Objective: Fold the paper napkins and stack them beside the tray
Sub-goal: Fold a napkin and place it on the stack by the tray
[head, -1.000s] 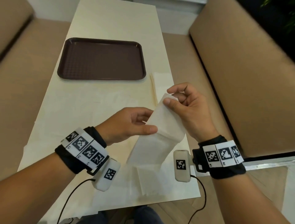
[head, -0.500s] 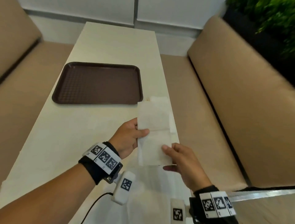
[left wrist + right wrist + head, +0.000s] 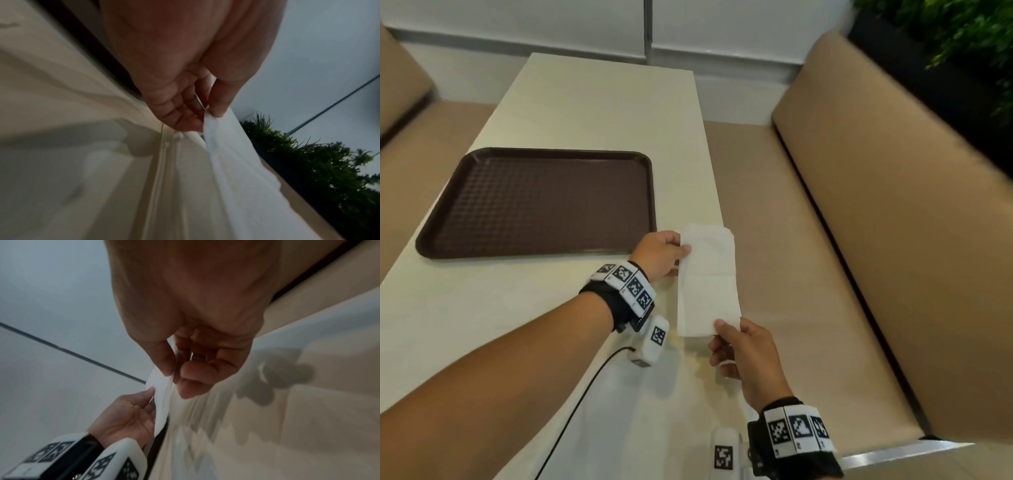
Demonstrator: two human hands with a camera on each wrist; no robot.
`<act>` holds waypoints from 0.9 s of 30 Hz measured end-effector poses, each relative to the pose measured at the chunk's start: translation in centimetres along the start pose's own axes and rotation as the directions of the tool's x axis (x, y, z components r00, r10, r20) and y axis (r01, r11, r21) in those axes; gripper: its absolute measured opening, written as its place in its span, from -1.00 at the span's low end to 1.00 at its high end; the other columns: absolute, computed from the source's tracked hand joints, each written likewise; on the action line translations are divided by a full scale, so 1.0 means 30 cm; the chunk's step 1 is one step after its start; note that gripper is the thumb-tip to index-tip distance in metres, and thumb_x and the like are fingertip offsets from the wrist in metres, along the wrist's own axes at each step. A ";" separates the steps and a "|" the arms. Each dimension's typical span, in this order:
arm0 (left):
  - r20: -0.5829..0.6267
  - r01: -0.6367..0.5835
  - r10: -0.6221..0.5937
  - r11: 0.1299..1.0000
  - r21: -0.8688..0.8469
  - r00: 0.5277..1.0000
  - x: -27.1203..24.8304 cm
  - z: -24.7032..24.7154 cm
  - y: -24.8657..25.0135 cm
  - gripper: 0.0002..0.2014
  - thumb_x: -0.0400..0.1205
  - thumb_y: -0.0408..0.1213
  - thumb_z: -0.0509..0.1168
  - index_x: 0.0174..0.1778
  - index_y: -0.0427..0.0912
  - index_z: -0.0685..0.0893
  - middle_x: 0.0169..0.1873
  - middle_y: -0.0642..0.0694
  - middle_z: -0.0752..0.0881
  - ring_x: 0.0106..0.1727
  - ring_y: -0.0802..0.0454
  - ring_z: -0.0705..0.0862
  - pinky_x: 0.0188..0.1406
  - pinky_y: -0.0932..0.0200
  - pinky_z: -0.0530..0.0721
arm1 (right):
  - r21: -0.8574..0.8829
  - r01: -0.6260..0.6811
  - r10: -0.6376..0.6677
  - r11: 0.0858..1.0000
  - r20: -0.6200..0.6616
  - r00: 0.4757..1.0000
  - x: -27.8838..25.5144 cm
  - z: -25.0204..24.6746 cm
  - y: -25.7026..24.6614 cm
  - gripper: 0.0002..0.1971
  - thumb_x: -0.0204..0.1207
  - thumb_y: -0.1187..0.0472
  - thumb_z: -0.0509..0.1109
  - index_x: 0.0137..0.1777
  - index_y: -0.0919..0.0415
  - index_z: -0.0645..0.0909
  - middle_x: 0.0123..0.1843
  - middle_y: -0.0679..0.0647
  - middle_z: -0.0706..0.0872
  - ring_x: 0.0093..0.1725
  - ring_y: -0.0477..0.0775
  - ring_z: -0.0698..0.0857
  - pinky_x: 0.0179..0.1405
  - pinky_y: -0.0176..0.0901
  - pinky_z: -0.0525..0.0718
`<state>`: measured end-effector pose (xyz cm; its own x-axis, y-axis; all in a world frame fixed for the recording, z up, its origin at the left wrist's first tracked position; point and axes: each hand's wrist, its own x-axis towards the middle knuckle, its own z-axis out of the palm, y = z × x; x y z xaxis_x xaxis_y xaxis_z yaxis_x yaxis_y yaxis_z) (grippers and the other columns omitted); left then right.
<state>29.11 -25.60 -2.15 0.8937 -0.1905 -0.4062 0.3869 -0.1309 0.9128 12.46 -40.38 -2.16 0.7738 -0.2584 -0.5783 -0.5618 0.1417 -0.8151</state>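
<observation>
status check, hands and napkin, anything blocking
Left hand pinches napkin far end, right hand pinches near end. Napkin held right of tray. Nothing in the way.

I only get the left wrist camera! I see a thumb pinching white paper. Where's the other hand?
Observer: In the head view, the right grip pinches the near end of that same napkin.
Child: Is the tray close?
Observer: Yes. The brown tray lies just left of the left grip, with nothing on it.
Child: Any napkins stacked there?
Observer: Some white paper peeks out under the napkin's far end, right of the tray. I cannot tell how many sheets.
</observation>
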 end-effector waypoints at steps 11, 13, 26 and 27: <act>-0.110 -0.095 0.152 0.907 0.410 0.982 0.126 -0.006 -0.005 -0.97 0.57 -0.37 0.48 -0.13 -0.23 0.77 -0.39 -0.05 0.75 -0.36 0.06 0.69 -0.30 0.25 0.56 | 0.010 -0.047 0.048 0.999 -0.060 0.997 0.083 0.016 0.000 -0.74 0.63 0.15 0.47 -0.09 0.40 0.67 -0.39 0.19 0.71 -0.55 0.09 0.59 -0.58 -0.18 0.44; -0.124 -0.095 0.165 0.893 0.440 0.978 0.138 -0.004 -0.009 -0.94 0.57 -0.37 0.48 -0.09 -0.21 0.76 -0.36 -0.02 0.74 -0.35 0.08 0.70 -0.31 0.26 0.57 | -0.009 -0.047 0.046 0.999 -0.078 0.996 0.092 0.022 -0.008 -0.73 0.64 0.14 0.46 -0.10 0.41 0.68 -0.41 0.18 0.71 -0.56 0.08 0.60 -0.58 -0.18 0.45; -0.157 -0.086 0.257 0.732 0.675 0.954 0.154 0.003 -0.030 -0.57 0.58 -0.18 0.47 0.35 -0.05 0.54 0.19 -0.08 0.67 0.09 -0.09 0.70 -0.07 0.11 0.60 | -0.100 -0.073 0.054 0.992 -0.178 0.983 0.114 0.029 -0.016 -0.67 0.58 0.08 0.51 -0.26 0.35 0.64 -0.48 0.16 0.69 -0.59 0.10 0.60 -0.64 -0.21 0.47; -0.146 -0.117 0.312 0.687 0.717 0.939 0.140 0.003 -0.020 -0.55 0.59 -0.14 0.45 0.37 -0.02 0.50 0.25 -0.06 0.59 0.10 -0.08 0.68 -0.03 0.07 0.60 | -0.160 -0.047 0.012 0.986 -0.217 0.976 0.105 0.015 -0.022 -0.64 0.56 0.03 0.52 -0.27 0.32 0.62 -0.47 0.15 0.69 -0.56 0.09 0.60 -0.59 -0.19 0.50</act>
<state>32.60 -26.41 -4.41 0.9929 -0.0775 -0.0899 -0.0015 -0.7656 0.6433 15.41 -40.84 -3.47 0.6855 -0.4576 -0.5662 -0.6372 -0.0009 -0.7707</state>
